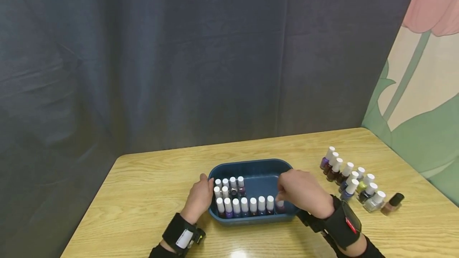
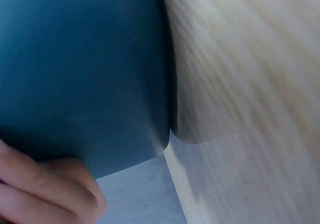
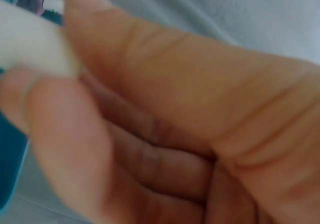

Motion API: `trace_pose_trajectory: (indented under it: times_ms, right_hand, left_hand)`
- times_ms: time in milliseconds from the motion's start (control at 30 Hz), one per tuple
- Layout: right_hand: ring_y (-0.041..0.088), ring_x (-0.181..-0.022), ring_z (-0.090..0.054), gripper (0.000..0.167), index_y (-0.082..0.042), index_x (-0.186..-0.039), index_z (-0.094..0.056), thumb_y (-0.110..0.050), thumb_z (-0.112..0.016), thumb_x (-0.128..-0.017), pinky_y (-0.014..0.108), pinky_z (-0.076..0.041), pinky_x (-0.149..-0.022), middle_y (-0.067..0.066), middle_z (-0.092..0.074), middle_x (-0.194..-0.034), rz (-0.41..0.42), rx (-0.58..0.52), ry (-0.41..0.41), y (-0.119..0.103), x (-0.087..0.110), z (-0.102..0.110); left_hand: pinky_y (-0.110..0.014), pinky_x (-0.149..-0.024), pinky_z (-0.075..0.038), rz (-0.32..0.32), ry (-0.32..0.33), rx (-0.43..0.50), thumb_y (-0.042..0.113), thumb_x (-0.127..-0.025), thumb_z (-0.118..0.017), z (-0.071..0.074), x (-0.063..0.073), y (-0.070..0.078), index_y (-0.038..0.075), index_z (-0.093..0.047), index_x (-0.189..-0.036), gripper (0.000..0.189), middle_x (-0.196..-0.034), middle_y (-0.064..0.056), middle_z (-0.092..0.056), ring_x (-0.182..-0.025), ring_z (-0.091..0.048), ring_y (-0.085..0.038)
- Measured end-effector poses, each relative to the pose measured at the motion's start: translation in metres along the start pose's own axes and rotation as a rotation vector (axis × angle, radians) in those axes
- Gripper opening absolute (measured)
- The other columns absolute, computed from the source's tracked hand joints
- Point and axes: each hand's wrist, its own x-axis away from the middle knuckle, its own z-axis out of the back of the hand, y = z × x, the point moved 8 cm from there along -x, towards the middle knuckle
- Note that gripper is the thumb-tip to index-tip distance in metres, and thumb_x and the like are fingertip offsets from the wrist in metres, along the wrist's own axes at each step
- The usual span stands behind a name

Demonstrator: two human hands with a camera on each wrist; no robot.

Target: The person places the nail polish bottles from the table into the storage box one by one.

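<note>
A dark blue oval tray [image 1: 247, 221] stands on the wooden table, with white-capped nail polish bottles [image 1: 245, 207] upright in it, a full row along the near side and shorter rows at the back left. My left hand [image 1: 198, 197] holds the tray's left end; its fingers [image 2: 60, 189] lie against the outer wall in the left wrist view. Over the tray's right end, my right hand [image 1: 305, 191] pinches the white cap [image 3: 35, 43] of a nail polish bottle [image 1: 280, 208] between thumb and fingers. That bottle is at the right end of the near row, partly hidden by the hand.
Right of the tray, several more nail polish bottles [image 1: 349, 190] stand in slanting rows on the table [image 1: 143, 202]. A black-capped bottle [image 1: 392, 204] is at their near right end. A dark curtain [image 1: 215, 59] hangs behind the table, and a painted wall [image 1: 426, 106] borders the right.
</note>
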Motion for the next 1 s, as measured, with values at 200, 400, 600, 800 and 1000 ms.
trace_pose_trajectory:
  times_ms: [200, 400, 600, 800, 1000]
  right_hand:
    - [0.003, -0.052, -0.020, 0.040, -0.021, -0.049, -0.043, -0.023, -0.079, -0.066, 0.022, -0.016, -0.050, -0.013, -0.022, -0.053, 0.040, -0.072, -0.035, -0.001, -0.001, -0.006]
    - [0.002, -0.050, -0.024, 0.036, -0.021, -0.052, -0.046, -0.021, -0.078, -0.067, 0.021, -0.020, -0.049, -0.013, -0.029, -0.052, 0.052, -0.136, -0.073, 0.001, -0.002, -0.012]
    - [0.002, -0.045, -0.034, 0.020, -0.022, -0.060, -0.058, -0.023, -0.074, -0.072, 0.022, -0.027, -0.047, -0.011, -0.040, -0.052, 0.063, -0.201, -0.127, 0.001, -0.001, -0.015]
    - [0.002, -0.049, -0.037, 0.014, -0.021, -0.066, -0.062, -0.024, -0.074, -0.072, 0.022, -0.031, -0.049, -0.012, -0.047, -0.057, 0.055, -0.204, -0.157, 0.002, -0.002, -0.015]
    - [0.002, -0.054, -0.044, 0.011, -0.019, -0.075, -0.065, -0.025, -0.074, -0.073, 0.022, -0.038, -0.053, -0.011, -0.054, -0.065, -0.011, -0.204, -0.180, 0.016, 0.001, -0.004]
  left_hand:
    - [-0.037, -0.054, -0.045, 0.005, -0.013, -0.001, 0.017, -0.098, -0.040, -0.001, 0.000, 0.001, -0.003, -0.044, -0.093, 0.021, -0.071, -0.020, -0.057, -0.068, -0.062, -0.029]
    - [-0.037, -0.054, -0.045, -0.005, -0.004, -0.002, 0.017, -0.098, -0.040, -0.001, 0.000, 0.002, -0.003, -0.043, -0.091, 0.021, -0.070, -0.020, -0.057, -0.067, -0.062, -0.030]
    - [-0.038, -0.052, -0.044, -0.047, 0.033, 0.003, 0.015, -0.097, -0.042, 0.003, 0.003, 0.004, -0.003, -0.043, -0.088, 0.020, -0.066, -0.020, -0.057, -0.065, -0.062, -0.032]
    - [-0.037, -0.051, -0.044, -0.049, 0.034, 0.001, 0.015, -0.097, -0.041, 0.004, 0.003, 0.003, -0.003, -0.043, -0.088, 0.020, -0.066, -0.019, -0.057, -0.064, -0.062, -0.031]
    - [-0.037, -0.050, -0.043, -0.052, 0.037, 0.000, 0.015, -0.097, -0.042, 0.004, 0.003, 0.004, -0.002, -0.043, -0.087, 0.020, -0.065, -0.020, -0.057, -0.063, -0.062, -0.031]
